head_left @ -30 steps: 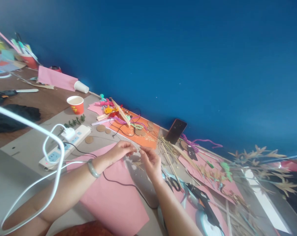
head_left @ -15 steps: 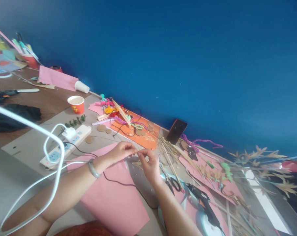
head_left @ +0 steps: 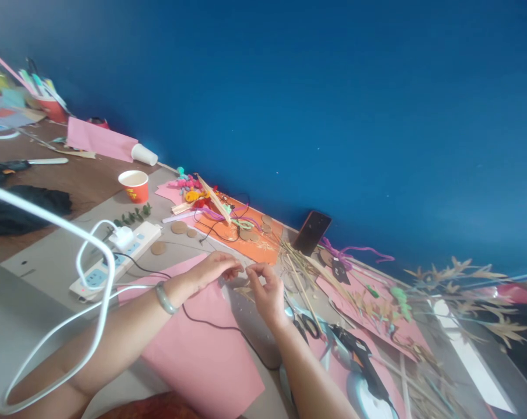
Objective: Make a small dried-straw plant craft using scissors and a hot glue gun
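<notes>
My left hand (head_left: 215, 270), with a bangle (head_left: 165, 298) on its wrist, is closed in a pinch above the top edge of a pink paper sheet (head_left: 202, 355). Just to its right, my right hand (head_left: 266, 292) also pinches, thumb against forefinger. A small gap separates the fingertips of the two hands. Whatever lies between the fingers is too small to make out. Scissors (head_left: 309, 326) lie right of my right wrist, near a black glue gun (head_left: 361, 358) and a roll of pale ribbon (head_left: 370, 398).
A white power strip (head_left: 127, 256) with a plug and looping white cable (head_left: 108, 279) sits at left. Behind are a red paper cup (head_left: 134, 186), orange paper (head_left: 263, 247) with craft bits, and a phone (head_left: 313, 231) against the blue wall. Dried stems (head_left: 468, 302) spread at right.
The fingertips of my two hands were touching or nearly so; they are now slightly apart, my left hand's fingers curled a little more. The surroundings stay as they were.
</notes>
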`<state>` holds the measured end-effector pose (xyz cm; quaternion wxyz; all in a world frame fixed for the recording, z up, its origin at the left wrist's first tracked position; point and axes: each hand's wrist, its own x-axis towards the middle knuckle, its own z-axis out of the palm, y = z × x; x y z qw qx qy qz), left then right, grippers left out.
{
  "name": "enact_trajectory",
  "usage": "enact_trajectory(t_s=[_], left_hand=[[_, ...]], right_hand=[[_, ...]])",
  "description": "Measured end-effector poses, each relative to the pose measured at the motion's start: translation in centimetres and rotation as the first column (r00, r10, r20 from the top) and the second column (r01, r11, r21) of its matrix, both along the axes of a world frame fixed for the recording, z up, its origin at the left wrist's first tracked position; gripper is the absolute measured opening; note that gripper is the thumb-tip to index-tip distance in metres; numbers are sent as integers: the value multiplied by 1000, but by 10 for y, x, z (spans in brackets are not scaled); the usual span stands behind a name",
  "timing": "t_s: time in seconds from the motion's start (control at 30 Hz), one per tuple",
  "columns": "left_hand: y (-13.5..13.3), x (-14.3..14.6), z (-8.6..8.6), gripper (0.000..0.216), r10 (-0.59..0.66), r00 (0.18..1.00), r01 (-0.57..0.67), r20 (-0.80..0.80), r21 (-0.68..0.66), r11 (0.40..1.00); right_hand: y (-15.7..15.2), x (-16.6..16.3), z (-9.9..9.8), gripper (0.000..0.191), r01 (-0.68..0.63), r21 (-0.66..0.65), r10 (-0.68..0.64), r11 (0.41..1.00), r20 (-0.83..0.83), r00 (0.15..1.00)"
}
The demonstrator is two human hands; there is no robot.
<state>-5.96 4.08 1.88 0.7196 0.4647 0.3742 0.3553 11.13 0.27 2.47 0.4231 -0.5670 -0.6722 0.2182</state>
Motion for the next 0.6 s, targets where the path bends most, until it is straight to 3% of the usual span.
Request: enact_trajectory(t_s=[0.3,0.6], left_hand=[[-2,-3,2,31,-64,996,67,-57,65,996],[-1,-3,0,27,-53,997,56,-58,57,997]], right_hand=[[0,0,-2,17,-26,-20,26,999,-2,1000],[1,0,-5,19,2,-40,-2,999,-6,1000]])
